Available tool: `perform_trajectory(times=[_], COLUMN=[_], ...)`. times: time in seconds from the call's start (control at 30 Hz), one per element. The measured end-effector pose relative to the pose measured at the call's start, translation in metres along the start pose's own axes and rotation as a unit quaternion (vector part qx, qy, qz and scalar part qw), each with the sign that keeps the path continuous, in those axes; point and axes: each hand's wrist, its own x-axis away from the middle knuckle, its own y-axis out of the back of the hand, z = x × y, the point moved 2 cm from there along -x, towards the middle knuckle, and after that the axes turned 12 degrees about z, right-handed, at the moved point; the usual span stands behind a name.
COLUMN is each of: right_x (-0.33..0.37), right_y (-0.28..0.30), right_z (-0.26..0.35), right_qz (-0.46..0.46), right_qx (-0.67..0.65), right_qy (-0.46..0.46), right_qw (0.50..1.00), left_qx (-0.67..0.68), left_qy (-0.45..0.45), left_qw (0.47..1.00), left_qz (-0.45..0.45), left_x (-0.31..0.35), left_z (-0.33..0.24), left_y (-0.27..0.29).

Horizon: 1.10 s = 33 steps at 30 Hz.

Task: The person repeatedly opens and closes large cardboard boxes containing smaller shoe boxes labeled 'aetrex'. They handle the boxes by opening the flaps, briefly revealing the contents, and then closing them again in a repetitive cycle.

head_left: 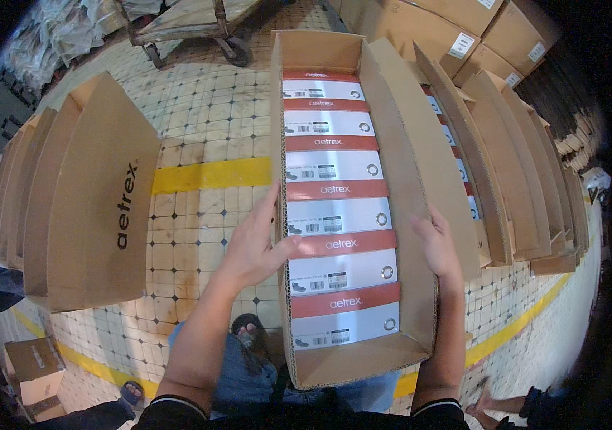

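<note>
A long open cardboard carton stands upright in front of me, its far end away from my body. Inside it a single row of several shoeboxes, white with red lids, fills the length, labelled ends facing up. My left hand holds the carton's left wall, thumb over the edge against a red lid and fingers along the outside. On the other side my right hand grips the right wall, slightly blurred, its fingers partly hidden.
Tall open cartons stand in a row at left. More open cartons line the right, one holding shoeboxes. Sealed cartons are stacked at far right. A wheeled cart is at the back. Other people's feet show at the lower edges.
</note>
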Motion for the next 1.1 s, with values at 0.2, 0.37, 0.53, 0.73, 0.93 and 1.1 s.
perform_trajectory(times=[0.2, 0.37, 0.53, 0.73, 0.93, 1.1], right_x=[0.001, 0.001, 0.003, 0.003, 0.004, 0.002], right_y=[0.001, -0.001, -0.004, -0.005, -0.010, -0.015], right_z=[-0.002, 0.001, 0.008, 0.006, 0.009, 0.029], right_qz=[-0.002, -0.015, -0.020, -0.024, -0.037, -0.016], right_qx=[-0.001, 0.019, 0.030, 0.018, 0.083, 0.222], right_qy=[-0.008, -0.013, -0.026, -0.033, -0.070, -0.215], right_qw=[1.000, 1.000, 0.999, 0.999, 0.993, 0.951], left_qx=[0.000, 0.001, -0.010, -0.028, 0.071, 0.021], left_qy=[-0.001, 0.000, -0.003, -0.015, 0.013, 0.202], left_qw=[1.000, 1.000, 1.000, 0.999, 0.997, 0.978], left_qz=[0.007, 0.007, 0.008, 0.010, -0.041, -0.040], left_x=[-0.001, 0.000, -0.001, -0.004, -0.003, -0.009], left_z=[-0.012, -0.010, -0.004, -0.001, -0.010, -0.037], left_y=[0.004, 0.004, 0.002, 0.001, -0.005, 0.002])
